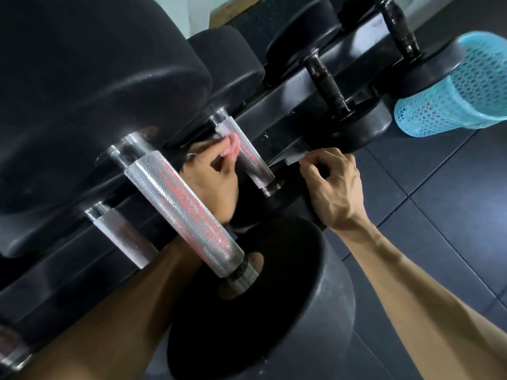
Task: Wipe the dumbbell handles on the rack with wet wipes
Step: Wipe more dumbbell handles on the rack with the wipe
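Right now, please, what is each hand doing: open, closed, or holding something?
Left hand: closed, pinching a wet wipe against a knurled dumbbell handle.
Right hand: fingers curled over the rack edge, gripping it.

Both forearms are bare, with no sleeve in view. The left hand (211,174) and the right hand (333,187) wear no gloves. Tendons and veins stand out on the back of the right hand and along its lean forearm.

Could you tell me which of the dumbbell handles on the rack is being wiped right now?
The second knurled silver handle, just beyond the large near one: the left hand presses the wet wipe against it. The black handles farther along are untouched.
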The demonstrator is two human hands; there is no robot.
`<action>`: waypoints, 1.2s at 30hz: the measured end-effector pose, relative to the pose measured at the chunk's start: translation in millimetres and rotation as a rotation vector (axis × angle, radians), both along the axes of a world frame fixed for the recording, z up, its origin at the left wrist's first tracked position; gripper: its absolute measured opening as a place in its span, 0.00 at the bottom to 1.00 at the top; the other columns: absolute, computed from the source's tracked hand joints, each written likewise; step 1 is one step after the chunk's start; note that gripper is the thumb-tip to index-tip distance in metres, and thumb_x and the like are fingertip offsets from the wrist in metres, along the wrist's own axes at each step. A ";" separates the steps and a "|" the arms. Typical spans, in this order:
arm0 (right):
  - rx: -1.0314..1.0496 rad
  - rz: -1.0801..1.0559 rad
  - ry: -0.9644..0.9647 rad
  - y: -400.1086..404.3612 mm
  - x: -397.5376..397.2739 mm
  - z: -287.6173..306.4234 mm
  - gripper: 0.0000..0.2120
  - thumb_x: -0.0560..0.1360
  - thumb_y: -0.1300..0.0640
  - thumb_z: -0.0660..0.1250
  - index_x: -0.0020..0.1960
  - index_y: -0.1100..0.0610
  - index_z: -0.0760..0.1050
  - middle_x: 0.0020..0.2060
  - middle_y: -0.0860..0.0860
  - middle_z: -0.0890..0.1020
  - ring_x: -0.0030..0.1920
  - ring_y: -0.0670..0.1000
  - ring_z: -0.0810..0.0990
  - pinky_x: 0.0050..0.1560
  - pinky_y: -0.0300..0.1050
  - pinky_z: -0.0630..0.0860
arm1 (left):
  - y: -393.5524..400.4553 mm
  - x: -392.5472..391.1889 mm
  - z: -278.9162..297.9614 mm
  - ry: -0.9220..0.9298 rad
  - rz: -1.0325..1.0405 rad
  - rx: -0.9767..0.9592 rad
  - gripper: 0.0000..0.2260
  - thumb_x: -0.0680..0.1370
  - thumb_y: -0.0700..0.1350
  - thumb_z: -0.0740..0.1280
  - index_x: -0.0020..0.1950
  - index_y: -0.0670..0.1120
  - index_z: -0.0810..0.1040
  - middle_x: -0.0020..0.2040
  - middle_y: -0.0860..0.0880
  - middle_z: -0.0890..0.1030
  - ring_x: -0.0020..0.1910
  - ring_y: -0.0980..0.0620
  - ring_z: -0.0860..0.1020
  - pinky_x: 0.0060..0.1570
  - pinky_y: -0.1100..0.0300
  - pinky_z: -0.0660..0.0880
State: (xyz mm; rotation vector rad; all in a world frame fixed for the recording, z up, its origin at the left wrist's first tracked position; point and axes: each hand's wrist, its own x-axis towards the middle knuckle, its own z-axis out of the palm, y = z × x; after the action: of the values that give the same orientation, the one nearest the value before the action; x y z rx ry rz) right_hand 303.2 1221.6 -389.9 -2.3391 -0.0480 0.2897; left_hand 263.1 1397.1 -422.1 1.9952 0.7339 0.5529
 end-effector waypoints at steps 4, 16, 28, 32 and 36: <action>0.001 0.011 0.020 0.1 -0.3 -0.2 0.10 0.71 0.48 0.59 0.44 0.45 0.79 0.49 0.38 0.77 0.54 0.45 0.67 0.49 0.20 0.59 | 10.4 9.8 4.3 -0.011 0.035 0.085 0.07 0.73 0.42 0.75 0.50 0.48 0.87 0.47 0.49 0.86 0.45 0.54 0.83 0.47 0.78 0.70; -0.008 0.006 0.010 0.8 0.4 1.6 0.11 0.71 0.49 0.59 0.44 0.47 0.81 0.48 0.39 0.77 0.54 0.45 0.67 0.50 0.20 0.60 | 6.3 8.5 -5.4 -0.116 -0.118 0.422 0.07 0.75 0.38 0.71 0.51 0.42 0.86 0.49 0.48 0.86 0.47 0.46 0.82 0.54 0.74 0.69; -0.024 -0.004 0.009 1.4 -0.3 3.9 0.14 0.71 0.49 0.59 0.46 0.50 0.82 0.50 0.40 0.77 0.55 0.45 0.67 0.50 0.20 0.59 | 6.1 5.7 -4.0 -0.120 -0.135 0.349 0.08 0.77 0.39 0.71 0.55 0.44 0.86 0.47 0.47 0.83 0.48 0.56 0.76 0.54 0.81 0.63; -0.026 0.001 0.017 1.5 -0.4 2.6 0.14 0.71 0.49 0.59 0.45 0.50 0.82 0.49 0.39 0.77 0.55 0.46 0.68 0.50 0.20 0.60 | -2.3 3.4 -1.5 -0.114 -0.214 0.302 0.08 0.78 0.40 0.71 0.56 0.45 0.85 0.46 0.53 0.79 0.47 0.55 0.76 0.51 0.76 0.68; -0.022 0.003 0.021 1.4 -1.0 3.9 0.13 0.71 0.49 0.58 0.45 0.49 0.82 0.49 0.39 0.77 0.54 0.46 0.68 0.49 0.19 0.58 | 5.6 5.5 4.5 -0.116 -0.247 0.356 0.08 0.77 0.40 0.72 0.55 0.43 0.85 0.47 0.58 0.74 0.49 0.56 0.74 0.53 0.82 0.63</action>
State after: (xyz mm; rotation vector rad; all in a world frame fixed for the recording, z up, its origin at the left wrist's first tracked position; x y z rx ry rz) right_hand 302.2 1223.1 -385.9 -2.3581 -0.0382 0.3174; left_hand 268.6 1402.8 -417.6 2.3164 0.3252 0.6795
